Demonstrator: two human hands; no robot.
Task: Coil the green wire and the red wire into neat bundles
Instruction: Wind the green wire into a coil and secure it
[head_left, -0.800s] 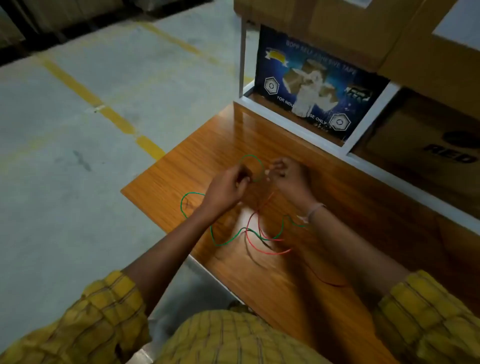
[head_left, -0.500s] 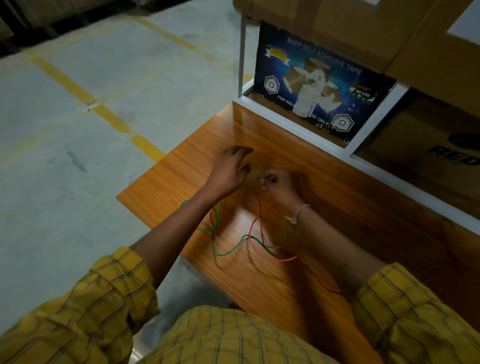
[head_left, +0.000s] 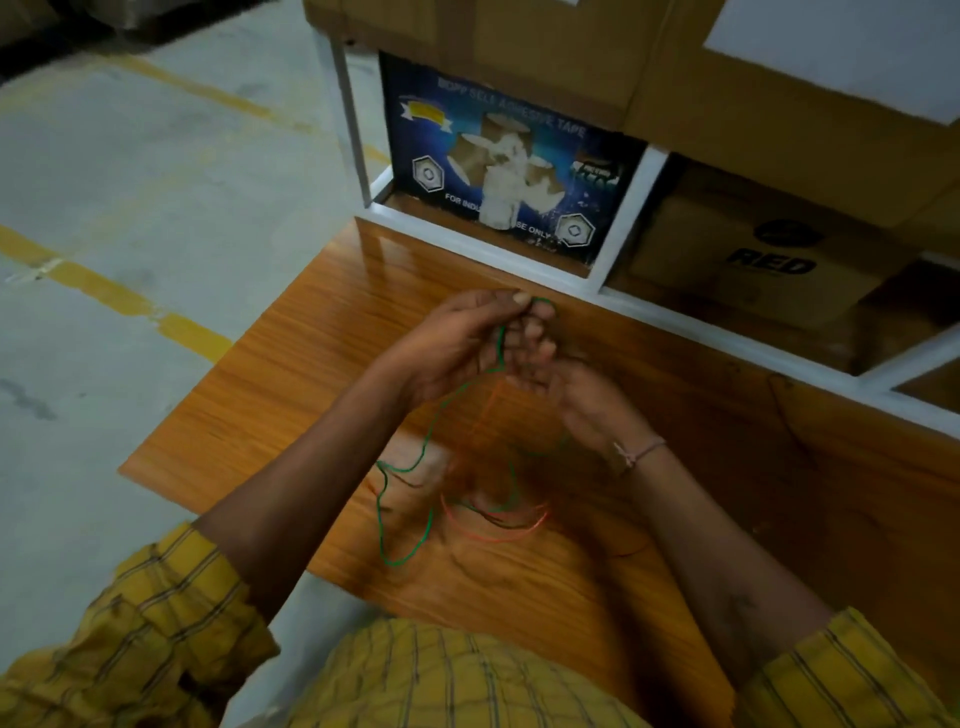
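Note:
The green wire (head_left: 435, 423) runs from my raised hands down to loose loops on the wooden table (head_left: 291, 374). My left hand (head_left: 457, 343) pinches the green wire near its top, thumb and fingers curled round it. Just below and right, my right hand (head_left: 576, 395) has its fingers curled by the same wire; its grip is partly hidden behind the left hand. The red wire (head_left: 493, 532) lies in a loose curve on the table under my forearms, tangled with the green loops.
A white shelf frame (head_left: 519, 260) borders the table's far edge. In it stand a blue adhesive-tape box (head_left: 498, 171) and a brown carton (head_left: 769, 249) marked RED. Concrete floor with yellow lines (head_left: 104, 291) lies to the left.
Both hands have lifted off the table toward the shelf, drawing the green wire up. Its loose loops on the table have shifted closer to the front edge.

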